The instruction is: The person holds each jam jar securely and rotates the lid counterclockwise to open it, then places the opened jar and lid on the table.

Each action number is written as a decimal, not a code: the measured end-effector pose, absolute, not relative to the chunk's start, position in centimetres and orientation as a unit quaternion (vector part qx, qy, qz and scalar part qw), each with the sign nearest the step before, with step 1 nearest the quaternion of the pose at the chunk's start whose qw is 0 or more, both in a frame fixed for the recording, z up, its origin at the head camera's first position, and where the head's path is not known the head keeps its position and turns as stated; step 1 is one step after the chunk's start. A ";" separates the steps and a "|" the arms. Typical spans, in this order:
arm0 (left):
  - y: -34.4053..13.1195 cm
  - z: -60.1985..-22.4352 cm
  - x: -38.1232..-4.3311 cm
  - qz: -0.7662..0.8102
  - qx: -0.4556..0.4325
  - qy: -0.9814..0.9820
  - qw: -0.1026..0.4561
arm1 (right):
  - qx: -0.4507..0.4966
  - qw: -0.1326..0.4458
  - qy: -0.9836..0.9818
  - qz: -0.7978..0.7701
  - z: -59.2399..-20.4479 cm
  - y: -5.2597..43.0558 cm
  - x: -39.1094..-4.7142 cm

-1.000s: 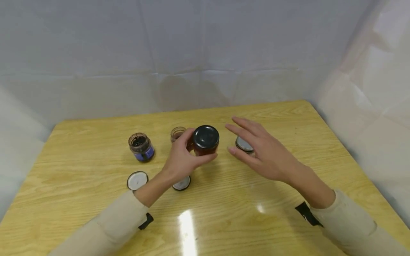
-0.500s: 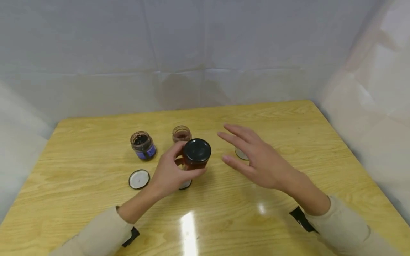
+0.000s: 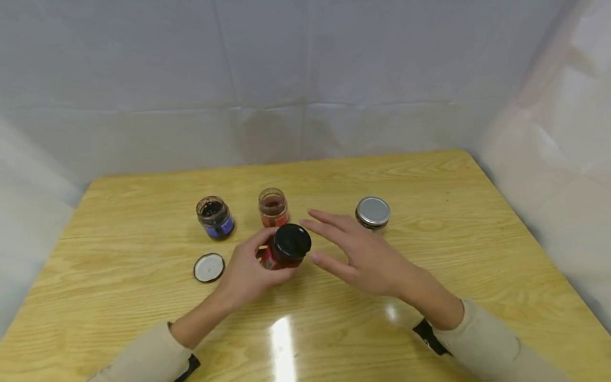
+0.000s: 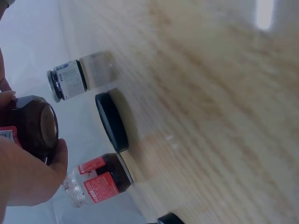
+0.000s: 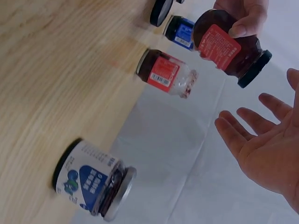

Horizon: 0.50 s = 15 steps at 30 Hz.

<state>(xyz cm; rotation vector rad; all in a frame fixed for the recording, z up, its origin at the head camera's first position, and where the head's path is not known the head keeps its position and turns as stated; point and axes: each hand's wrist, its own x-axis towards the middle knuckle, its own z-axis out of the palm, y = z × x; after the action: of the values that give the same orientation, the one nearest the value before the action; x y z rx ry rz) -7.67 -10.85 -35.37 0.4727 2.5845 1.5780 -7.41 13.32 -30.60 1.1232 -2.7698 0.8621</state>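
Note:
My left hand [image 3: 250, 269] grips a glass jam jar [image 3: 285, 259] with dark red contents and a red label. Its black lid [image 3: 293, 240] faces up and is screwed on. In the right wrist view the same jar [image 5: 219, 44] is clear of the table, the thumb across its side. My right hand [image 3: 365, 257] is beside the lid with fingers spread and straight, holding nothing. A gap shows between its fingertips and the jar in the right wrist view. Behind the held jar stands an uncapped jar [image 3: 273, 204] with a red label, its inside smeared red.
An uncapped jar [image 3: 217, 218] with a blue label stands at left, an upturned lid [image 3: 209, 267] before it. Another black lid [image 4: 111, 121] shows in the left wrist view, hidden in the head view. A silver-lidded jar [image 3: 373, 211] with a blueberry label stands at right.
My left hand has brought the jar nearer to me and slightly left. The right hand has moved left toward the jar's lid, uncovering the silver-lidded jar.

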 end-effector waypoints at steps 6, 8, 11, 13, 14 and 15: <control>-11.0 -36.0 -7.2 0.511 0.159 0.843 0.048 | 0.361 -0.001 -0.888 0.285 -31.5 12.3 -7.1; -11.0 -36.0 -7.1 0.501 0.164 0.849 0.042 | 0.357 -0.011 -0.889 0.288 -31.8 12.1 -7.0; -11.0 -36.0 -7.0 0.480 0.167 0.860 0.036 | 0.351 -0.023 -0.889 0.293 -32.1 11.8 -6.8; -10.9 -36.0 -7.0 0.471 0.162 0.866 0.036 | 0.347 -0.027 -0.889 0.297 -32.3 11.5 -6.8; -10.9 -36.0 -6.9 0.468 0.155 0.869 0.039 | 0.346 -0.028 -0.889 0.299 -32.4 11.4 -6.7; -11.0 -36.0 -6.9 0.466 0.148 0.871 0.042 | 0.344 -0.028 -0.889 0.302 -32.4 11.3 -6.7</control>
<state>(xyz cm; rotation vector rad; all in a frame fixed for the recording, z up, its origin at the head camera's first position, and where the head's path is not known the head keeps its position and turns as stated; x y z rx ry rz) -6.91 -10.95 -36.00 0.4519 2.6666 1.4274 -6.73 11.26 -32.44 1.0996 -2.8423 0.9675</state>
